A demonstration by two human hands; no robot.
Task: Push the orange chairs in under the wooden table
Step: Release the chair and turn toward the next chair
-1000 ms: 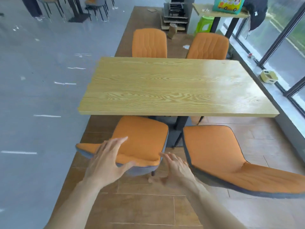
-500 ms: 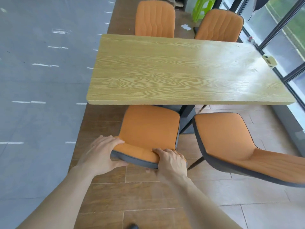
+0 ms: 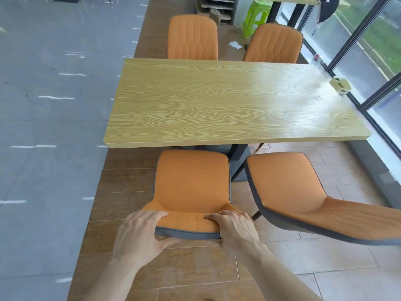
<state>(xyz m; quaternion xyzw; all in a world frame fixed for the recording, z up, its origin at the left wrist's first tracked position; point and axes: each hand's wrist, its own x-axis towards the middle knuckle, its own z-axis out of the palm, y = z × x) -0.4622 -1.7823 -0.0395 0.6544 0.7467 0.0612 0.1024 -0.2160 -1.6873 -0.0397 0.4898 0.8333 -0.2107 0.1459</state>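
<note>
Fingers (image 3: pixel 156 214) of the left hand (image 3: pixel 138 232) curl over the top edge of the backrest of the near-left orange padded chair with a grey shell (image 3: pixel 192 187), thumb tucked under the grey rim; the right hand (image 3: pixel 235 228) grips the same edge at its other end in the same closed way. Both bare forearms reach in from the bottom of the view.

That chair stands directly in front of the person, its seat front just beneath the near edge of the long light-wood worktop with bold grain (image 3: pixel 227 101), most of the seat outside it. Just beside it to the right stands a second orange chair with a grey shell (image 3: pixel 308 198), turned at an angle, its backrest leaning away to the right and its seat front near the worktop edge. Across the worktop, two more orange chairs show only their stitched backrests: the far-left chair (image 3: pixel 192 38) and the far-right chair (image 3: pixel 273 44), both close against the far edge.

Dark black legs (image 3: pixel 237 157) support the worktop from below. It is bare, with glare on its right half. Under it runs a strip of brown wood-look floor (image 3: pixel 121 192); grey floor (image 3: pixel 43 127) spreads to the left, pale tile to the right. Tall dark-framed windows (image 3: pixel 368 40) line the right side. A lime-green plastic stool (image 3: pixel 256 16) stands in the background. A small pale object (image 3: pixel 340 83) on the window ledge is possibly a tape dispenser.
</note>
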